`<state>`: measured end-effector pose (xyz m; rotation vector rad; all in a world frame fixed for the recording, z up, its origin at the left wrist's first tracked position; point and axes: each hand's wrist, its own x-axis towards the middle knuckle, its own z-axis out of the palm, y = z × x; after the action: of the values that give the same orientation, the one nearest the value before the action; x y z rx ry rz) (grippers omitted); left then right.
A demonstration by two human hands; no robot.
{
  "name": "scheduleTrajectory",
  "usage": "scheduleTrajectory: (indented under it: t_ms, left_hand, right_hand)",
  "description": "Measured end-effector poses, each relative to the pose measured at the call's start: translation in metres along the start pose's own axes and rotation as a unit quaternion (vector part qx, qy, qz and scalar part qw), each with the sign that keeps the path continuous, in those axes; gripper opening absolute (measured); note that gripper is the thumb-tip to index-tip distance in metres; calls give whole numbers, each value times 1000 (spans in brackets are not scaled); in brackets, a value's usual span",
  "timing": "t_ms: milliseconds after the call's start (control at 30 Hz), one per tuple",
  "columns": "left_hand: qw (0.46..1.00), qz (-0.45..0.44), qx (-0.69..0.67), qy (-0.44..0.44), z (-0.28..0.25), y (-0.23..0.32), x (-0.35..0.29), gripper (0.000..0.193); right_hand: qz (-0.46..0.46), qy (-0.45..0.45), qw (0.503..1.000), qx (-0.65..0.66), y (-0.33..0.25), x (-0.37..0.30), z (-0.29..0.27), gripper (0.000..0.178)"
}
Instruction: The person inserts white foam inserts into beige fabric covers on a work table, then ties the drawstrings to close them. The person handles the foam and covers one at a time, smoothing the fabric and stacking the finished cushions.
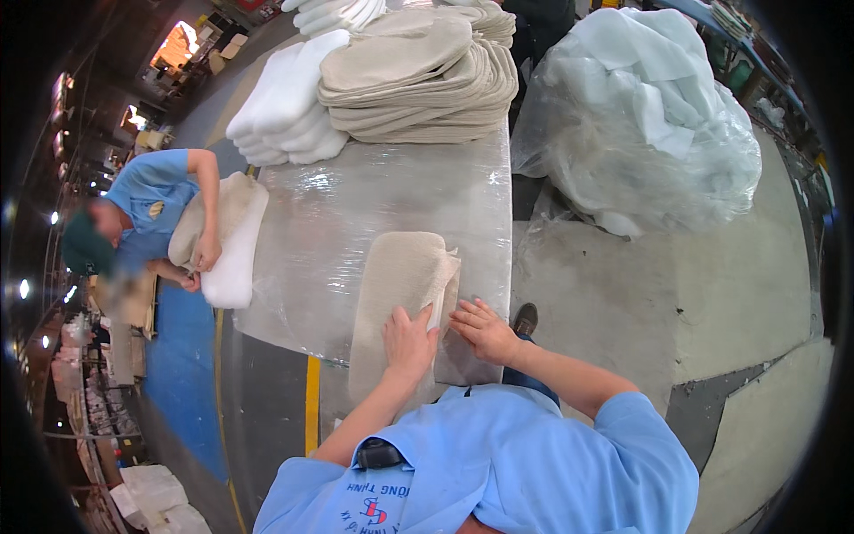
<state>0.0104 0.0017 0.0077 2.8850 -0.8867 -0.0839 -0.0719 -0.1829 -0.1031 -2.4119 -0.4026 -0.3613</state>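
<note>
A beige fabric piece (396,276), long and rounded at the corners, lies on the plastic-covered table (302,240) in front of me, its near end at the table edge. Along its right side the layers part, and a loose flap (453,289) stands a little off the rest. My left hand (411,343) rests on top of the fabric near that side, fingers and thumb spread. Beside the flap is my right hand (483,329), fingers stretched apart, the tips at the fabric's edge. Whether they pinch it is too small to make out.
At the table's far end stand a stack of beige pieces (418,89) and white padded ones (289,102). A co-worker (151,200) at the left handles a beige and white piece (233,258). A large clear plastic bag (640,125) of white material sits on the floor at right.
</note>
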Motion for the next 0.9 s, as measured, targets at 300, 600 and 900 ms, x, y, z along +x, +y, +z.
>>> scheduleTrajectory:
  t_ms: [300, 600, 900]
  left_hand:
    - [973, 95, -199, 72, 11, 9, 5, 45]
    - [951, 122, -281, 43, 12, 22, 11, 38]
    - [961, -134, -181, 158, 51, -94, 115, 44]
  right_hand:
    - [-85, -370, 923, -59, -4, 75, -14, 48]
    - [35, -386, 913, 124, 10, 126, 1, 54]
    - [501, -4, 271, 822, 1, 131, 20, 61]
